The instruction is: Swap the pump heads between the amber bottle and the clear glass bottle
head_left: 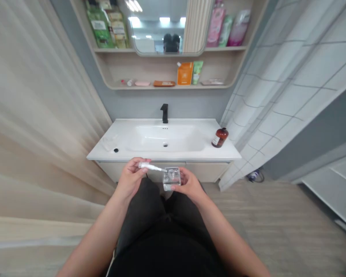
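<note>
My right hand (188, 184) grips a small square clear glass bottle (171, 178) in front of my waist. My left hand (132, 175) pinches a thin white applicator (150, 167) whose tip points into the bottle's open top. Both hands hover just in front of the white vanity's (103, 152) front edge. My dark trousers show below the hands.
A white sink basin (164, 137) with a black tap (164, 112) lies ahead. A brown bottle (219, 137) stands on the right of the counter, a small dark object (116, 150) on the left. Shelves with packets surround a mirror (158, 27). A curtain hangs left, a tiled wall right.
</note>
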`<action>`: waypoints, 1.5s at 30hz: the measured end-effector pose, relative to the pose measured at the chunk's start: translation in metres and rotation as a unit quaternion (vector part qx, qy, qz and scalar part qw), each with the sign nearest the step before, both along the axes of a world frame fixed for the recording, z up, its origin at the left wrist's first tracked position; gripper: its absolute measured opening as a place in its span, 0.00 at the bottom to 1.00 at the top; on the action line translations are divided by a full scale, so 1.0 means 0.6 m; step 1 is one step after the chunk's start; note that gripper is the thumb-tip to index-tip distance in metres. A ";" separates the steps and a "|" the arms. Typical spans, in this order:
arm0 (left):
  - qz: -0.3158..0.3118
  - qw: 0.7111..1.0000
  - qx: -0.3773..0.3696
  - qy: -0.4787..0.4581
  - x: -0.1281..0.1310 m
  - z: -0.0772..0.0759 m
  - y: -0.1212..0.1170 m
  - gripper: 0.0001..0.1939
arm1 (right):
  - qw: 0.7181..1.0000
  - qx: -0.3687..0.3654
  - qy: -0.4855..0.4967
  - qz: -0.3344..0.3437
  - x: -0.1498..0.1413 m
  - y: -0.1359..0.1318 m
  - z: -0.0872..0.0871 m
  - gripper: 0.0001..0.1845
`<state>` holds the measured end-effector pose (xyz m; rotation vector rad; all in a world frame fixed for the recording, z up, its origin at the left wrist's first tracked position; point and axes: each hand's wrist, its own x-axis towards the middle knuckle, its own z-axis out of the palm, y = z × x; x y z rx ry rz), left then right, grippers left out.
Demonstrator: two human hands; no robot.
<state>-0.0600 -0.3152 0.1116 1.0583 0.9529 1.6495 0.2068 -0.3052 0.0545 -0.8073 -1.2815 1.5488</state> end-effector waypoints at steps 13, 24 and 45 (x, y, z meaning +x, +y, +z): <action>0.483 0.802 -0.165 0.312 -0.400 -0.085 0.040 0.19 | 0.999 -0.037 0.002 -0.020 0.018 0.058 -0.030 0.45; 0.370 0.623 -0.230 0.650 -0.455 -0.100 0.192 0.15 | 0.999 -0.043 0.000 -0.023 0.027 0.065 -0.028 0.42; 0.411 0.751 -0.020 0.516 -0.346 -0.092 0.140 0.30 | 0.999 -0.034 0.025 -0.027 0.004 0.068 -0.033 0.41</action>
